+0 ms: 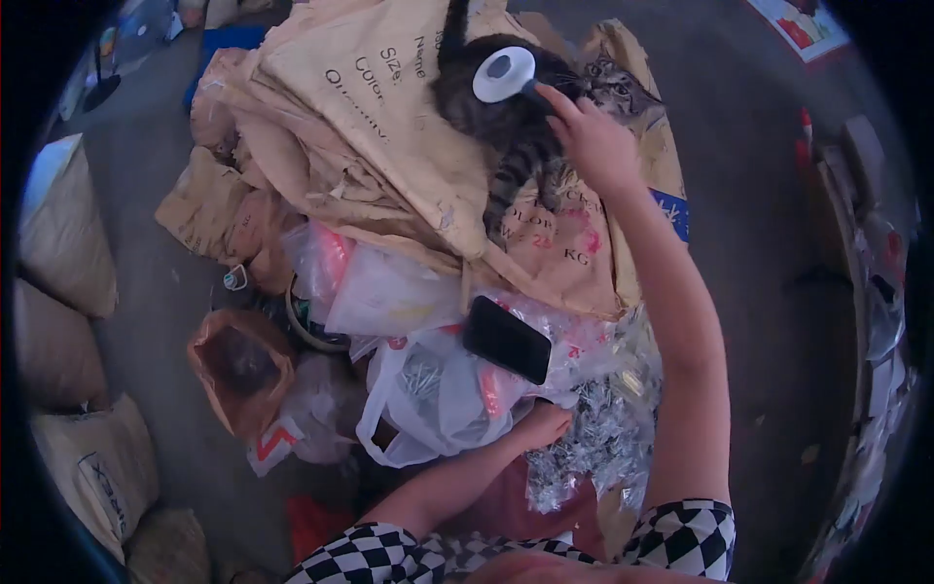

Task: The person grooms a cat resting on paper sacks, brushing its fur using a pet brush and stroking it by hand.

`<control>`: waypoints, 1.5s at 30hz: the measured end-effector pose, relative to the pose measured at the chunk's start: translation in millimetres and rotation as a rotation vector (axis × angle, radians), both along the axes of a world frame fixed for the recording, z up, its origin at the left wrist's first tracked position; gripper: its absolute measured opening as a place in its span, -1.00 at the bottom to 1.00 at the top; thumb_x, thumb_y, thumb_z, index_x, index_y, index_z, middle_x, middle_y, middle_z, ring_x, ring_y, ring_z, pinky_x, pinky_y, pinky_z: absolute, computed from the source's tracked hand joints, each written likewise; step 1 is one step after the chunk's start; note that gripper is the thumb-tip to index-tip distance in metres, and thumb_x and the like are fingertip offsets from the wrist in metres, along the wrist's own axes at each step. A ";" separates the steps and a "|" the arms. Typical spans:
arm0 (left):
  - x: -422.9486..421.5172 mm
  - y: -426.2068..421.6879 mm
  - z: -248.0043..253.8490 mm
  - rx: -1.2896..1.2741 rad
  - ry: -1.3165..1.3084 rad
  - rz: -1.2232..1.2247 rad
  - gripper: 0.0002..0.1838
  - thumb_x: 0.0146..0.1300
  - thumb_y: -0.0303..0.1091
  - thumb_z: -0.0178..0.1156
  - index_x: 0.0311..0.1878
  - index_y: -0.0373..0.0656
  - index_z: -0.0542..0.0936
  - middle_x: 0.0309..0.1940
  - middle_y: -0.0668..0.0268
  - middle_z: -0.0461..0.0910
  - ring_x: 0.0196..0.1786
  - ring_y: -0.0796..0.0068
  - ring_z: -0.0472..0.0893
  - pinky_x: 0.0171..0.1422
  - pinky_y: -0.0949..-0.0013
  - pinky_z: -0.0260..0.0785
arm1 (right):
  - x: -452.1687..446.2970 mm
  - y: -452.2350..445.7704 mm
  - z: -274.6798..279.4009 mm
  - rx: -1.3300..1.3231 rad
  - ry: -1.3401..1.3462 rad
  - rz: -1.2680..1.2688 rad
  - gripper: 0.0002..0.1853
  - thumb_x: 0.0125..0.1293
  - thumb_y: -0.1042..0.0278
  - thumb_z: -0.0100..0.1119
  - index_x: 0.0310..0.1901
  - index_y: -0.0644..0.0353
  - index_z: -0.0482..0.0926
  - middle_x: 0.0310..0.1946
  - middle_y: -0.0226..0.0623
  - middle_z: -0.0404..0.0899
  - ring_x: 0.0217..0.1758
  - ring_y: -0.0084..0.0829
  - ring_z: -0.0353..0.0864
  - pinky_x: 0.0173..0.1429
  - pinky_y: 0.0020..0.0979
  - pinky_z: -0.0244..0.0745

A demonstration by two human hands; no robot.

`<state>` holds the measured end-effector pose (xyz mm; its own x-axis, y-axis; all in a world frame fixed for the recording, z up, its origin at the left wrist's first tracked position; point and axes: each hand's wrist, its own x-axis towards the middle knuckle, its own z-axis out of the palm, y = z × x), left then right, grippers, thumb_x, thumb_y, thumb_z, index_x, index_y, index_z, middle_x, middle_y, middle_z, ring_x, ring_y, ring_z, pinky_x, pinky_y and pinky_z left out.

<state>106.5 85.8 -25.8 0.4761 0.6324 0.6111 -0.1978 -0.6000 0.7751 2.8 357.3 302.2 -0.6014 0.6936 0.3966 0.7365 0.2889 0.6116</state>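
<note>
A grey tabby cat [530, 161] lies on a pile of brown paper sacks [389, 107], its head to the right. My right hand [593, 136] is closed round the dark handle of a white round-headed brush [505, 73], whose head is over the cat's back. Beside the small clear packets [593, 438] rests my left hand [543, 425], fingers curled; what it holds, if anything, is hidden. A black phone [507, 340] lies on plastic bags above my left hand. To its left, a white plastic bag [409, 389] stands open with thin items inside.
An open brown paper bag [241, 375] stands at the lower left of the pile. Filled sacks [73, 224] line the far left on the grey floor [769, 341]. Stacked flat material [866, 321] runs along the right edge. A picture sheet [803, 27] lies at the upper right.
</note>
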 end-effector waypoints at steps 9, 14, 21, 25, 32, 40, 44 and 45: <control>-8.0 1.6 9.3 -0.132 0.066 -0.105 -0.87 0.15 -0.35 0.15 -0.41 -0.20 0.57 -0.46 0.07 0.59 -0.30 0.01 0.61 -0.17 0.03 0.41 | -81.7 -26.9 -56.3 -0.170 0.493 0.080 -0.62 0.35 0.19 0.09 0.17 0.00 0.40 -0.28 -0.01 0.63 -0.30 0.04 0.65 -0.25 -0.02 0.54; 20.5 -2.6 -10.9 -0.092 -0.172 0.118 -0.84 0.22 -0.33 0.13 -0.26 -0.21 0.60 -0.31 0.03 0.61 -0.19 0.00 0.63 -0.08 0.03 0.43 | -83.5 -182.8 -60.8 -0.472 0.504 0.182 -0.46 0.32 0.28 0.17 0.34 -0.06 0.34 0.01 -0.07 0.56 -0.18 -0.05 0.64 -0.17 -0.13 0.56; -14.3 9.1 11.3 -0.143 0.155 -0.191 -0.82 0.22 -0.27 0.12 -0.26 -0.16 0.62 -0.32 0.06 0.62 -0.21 0.07 0.63 -0.09 0.06 0.43 | 43.7 -291.5 -50.7 -0.403 1.193 -0.108 -0.46 0.34 0.25 0.15 0.33 0.09 0.33 -0.27 -0.32 0.55 -0.49 -0.56 0.45 -0.41 -0.52 0.39; -18.0 13.5 11.7 -0.127 0.233 -0.226 -0.82 0.23 -0.24 0.16 -0.26 -0.12 0.63 -0.35 0.13 0.63 -0.28 0.14 0.64 -0.20 0.17 0.44 | 108.6 -357.7 -28.4 -0.574 2.172 -0.214 -0.59 0.45 0.07 0.01 0.26 -0.05 0.34 -0.47 -0.43 0.42 -0.69 -0.67 0.19 -0.64 -0.63 0.06; -28.1 3.9 25.1 0.033 0.264 -0.160 -0.84 0.25 -0.30 0.16 -0.20 -0.13 0.64 -0.34 0.14 0.65 -0.29 0.12 0.66 -0.19 0.16 0.46 | 183.8 -460.9 -64.6 -0.858 2.963 0.246 -0.74 0.52 0.02 -0.16 0.02 -0.03 0.35 -0.57 -0.49 0.30 -0.77 -0.73 -0.01 -0.76 -0.63 -0.16; -32.4 -10.8 37.3 0.275 0.527 -0.010 -0.85 0.23 -0.33 0.20 -0.22 -0.16 0.67 -0.25 0.14 0.64 -0.17 0.08 0.63 -0.08 0.15 0.47 | 191.2 -506.2 -101.3 -0.976 3.126 0.443 -0.74 0.53 0.05 -0.19 -0.02 0.02 0.37 -0.58 -0.46 0.29 -0.78 -0.72 0.05 -0.77 -0.64 -0.12; -50.5 -20.8 42.7 0.234 0.540 -0.005 -0.84 0.23 -0.34 0.19 -0.21 -0.18 0.66 -0.23 0.15 0.64 -0.13 0.08 0.62 -0.04 0.14 0.47 | 196.6 -510.5 -119.8 -1.069 3.157 0.570 -0.72 0.52 0.04 -0.19 0.00 0.03 0.39 -0.61 -0.46 0.27 -0.79 -0.70 0.06 -0.78 -0.64 -0.10; -59.4 -27.1 45.9 0.232 0.558 -0.020 -0.84 0.24 -0.35 0.19 -0.19 -0.18 0.65 -0.22 0.15 0.63 -0.11 0.08 0.61 -0.02 0.14 0.47 | 197.7 -511.3 -124.1 -1.091 3.164 0.605 -0.71 0.52 0.03 -0.18 0.02 0.04 0.39 -0.62 -0.46 0.26 -0.79 -0.70 0.08 -0.78 -0.64 -0.08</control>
